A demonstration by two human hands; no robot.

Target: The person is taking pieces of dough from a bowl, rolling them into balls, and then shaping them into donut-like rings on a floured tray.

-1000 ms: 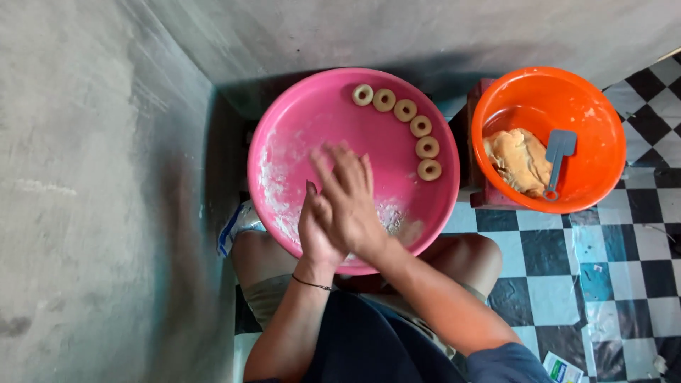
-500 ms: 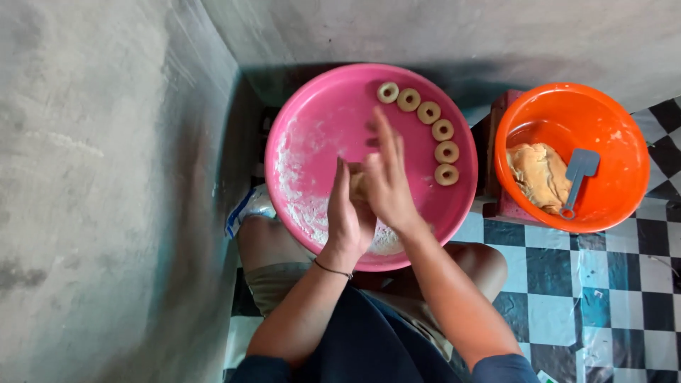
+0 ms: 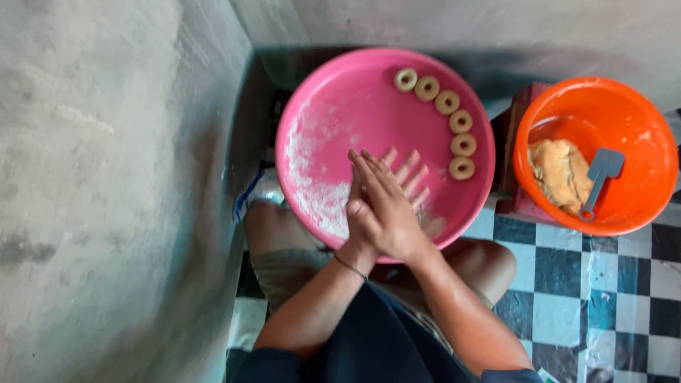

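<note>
Hands meet palm to palm over the near half of the pink basin (image 3: 333,92); I see my right hand (image 3: 386,213) lying on top, my left hand (image 3: 404,174) beneath it with only its fingertips showing past the edge (whether any dough sits pressed between them I cannot tell); the basin rests on my knees, dusted with white flour (image 3: 312,177) along its left side; six dough rings (image 3: 445,101) curve in a row along the far right rim, well apart from the hands; to the right an orange bowl (image 3: 638,113) holds a lump of dough (image 3: 560,174) with a grey scraper (image 3: 599,177) leaning on it; checkered floor (image 3: 567,298) lies below.
</note>
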